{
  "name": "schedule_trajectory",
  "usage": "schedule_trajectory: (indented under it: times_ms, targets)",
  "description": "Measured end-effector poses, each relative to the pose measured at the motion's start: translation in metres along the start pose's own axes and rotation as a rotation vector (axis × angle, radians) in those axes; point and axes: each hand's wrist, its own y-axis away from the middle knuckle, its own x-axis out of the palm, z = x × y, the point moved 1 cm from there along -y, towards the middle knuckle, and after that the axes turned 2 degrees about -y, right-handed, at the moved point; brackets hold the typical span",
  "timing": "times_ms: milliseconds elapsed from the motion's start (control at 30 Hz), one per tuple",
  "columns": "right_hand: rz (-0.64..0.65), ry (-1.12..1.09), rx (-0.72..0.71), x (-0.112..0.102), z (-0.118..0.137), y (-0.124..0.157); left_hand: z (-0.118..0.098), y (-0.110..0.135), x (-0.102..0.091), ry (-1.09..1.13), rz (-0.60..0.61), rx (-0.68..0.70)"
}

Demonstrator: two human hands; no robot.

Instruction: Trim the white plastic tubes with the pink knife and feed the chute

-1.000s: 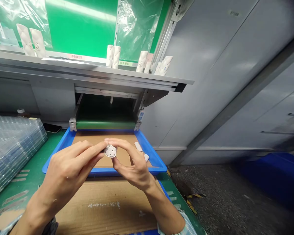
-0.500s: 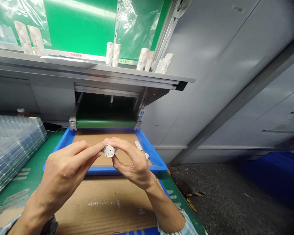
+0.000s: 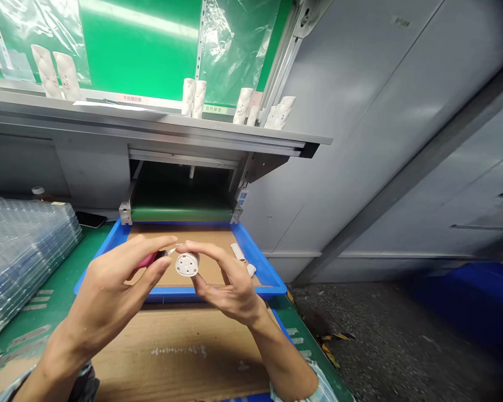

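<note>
Your right grip (image 3: pixel 230 285) is pinching what?

A round white cap (image 3: pixel 187 264), held between thumb and fingertips, its holed face turned toward you, above the blue tray (image 3: pixel 268 282).

And your left grip (image 3: pixel 109 290)?

Closed on a pink tool (image 3: pixel 147 259), pinched between thumb and forefinger. Its thin pale tip (image 3: pixel 170 252) sits just beside the cap's upper edge.

How do you handle that well?

Keep both hands close and your pinch on the cap firm but light, so it can't twist, and steady the tip with your forefinger. Beyond your hands, two white pieces (image 3: pixel 237 251) lie on the tray's cardboard liner (image 3: pixel 218 237).
</note>
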Motion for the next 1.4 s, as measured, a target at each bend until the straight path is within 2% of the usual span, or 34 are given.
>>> schedule_trajectory:
  times_ms: [100,233,333,433,533,600,667,733,833,967,1167,1300,1400]
  targets:
    - [0.008,-0.037,0.045,0.0,0.001,0.003,-0.001,-0.001,0.003,0.099,0.053,-0.044]
    - [0.079,-0.093,0.098,0.001,0.001,0.005,-0.002,-0.002,0.01,0.288,0.206,-0.095]
    - [0.117,-0.145,0.113,0.001,-0.003,0.005,-0.003,-0.002,0.012,0.383,0.198,-0.134]
    - [0.026,-0.263,0.329,0.002,-0.012,0.002,-0.004,-0.001,0.013,0.404,0.159,-0.121]
    - [0.031,-0.653,0.621,0.007,-0.019,0.001,-0.007,0.001,0.015,0.348,0.148,-0.048]
    - [0.065,-0.864,0.698,0.012,-0.019,0.0,-0.009,0.002,0.016,0.329,0.157,0.004]
    - [0.021,-0.921,0.676,0.015,-0.019,0.0,-0.009,0.002,0.015,0.313,0.148,0.0]
    - [-0.04,-0.857,0.608,0.016,-0.019,0.001,-0.006,0.002,0.014,0.244,0.075,-0.063]
    - [-0.141,-0.556,0.478,0.013,-0.019,0.002,-0.001,0.003,0.012,0.104,-0.029,-0.173]
    - [-0.173,-0.137,0.304,0.008,-0.017,0.001,0.004,0.002,0.011,0.001,0.017,-0.193]
    - [-0.1,0.089,0.163,0.007,-0.008,-0.002,0.001,0.001,0.011,-0.197,0.036,-0.026]
    - [-0.06,0.125,0.127,0.007,-0.006,0.0,-0.004,0.002,0.017,-0.406,0.008,0.101]
    - [-0.031,0.127,0.113,0.006,-0.006,0.001,-0.007,0.002,0.021,-0.513,-0.023,0.146]
